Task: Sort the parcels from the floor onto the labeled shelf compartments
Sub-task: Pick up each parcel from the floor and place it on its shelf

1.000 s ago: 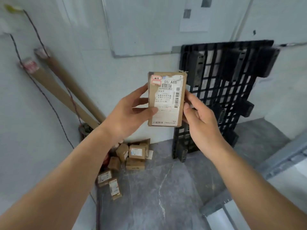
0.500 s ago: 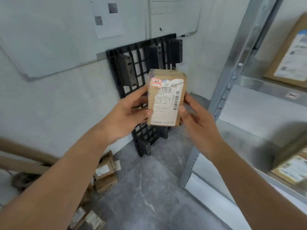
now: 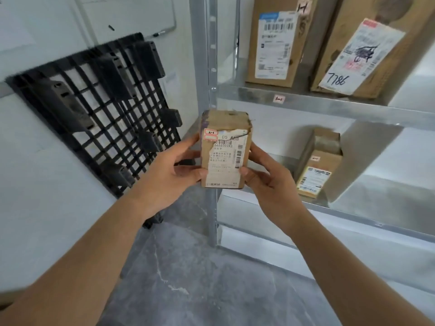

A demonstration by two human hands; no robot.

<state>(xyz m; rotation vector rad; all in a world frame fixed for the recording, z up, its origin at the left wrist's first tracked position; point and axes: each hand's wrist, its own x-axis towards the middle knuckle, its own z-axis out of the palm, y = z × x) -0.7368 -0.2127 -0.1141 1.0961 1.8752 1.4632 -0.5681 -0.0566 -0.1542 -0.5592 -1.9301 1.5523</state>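
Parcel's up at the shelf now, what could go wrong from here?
The parcel bears a 2-1 sticker, but the nearest shelf tag reads 1-1, so it could land on the wrong level. Its torn label could rip further under the left hand and right hand.

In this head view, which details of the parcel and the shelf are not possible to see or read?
- Small parcel held by left hand and right hand: fine label print too small; back and underside face away.
- Upper-shelf parcels: tops cut off by the frame's top edge.
- Metal shelf: right part leaves the frame; only the tag "1-1" is visible.
- Lower-shelf parcel: label blurred.
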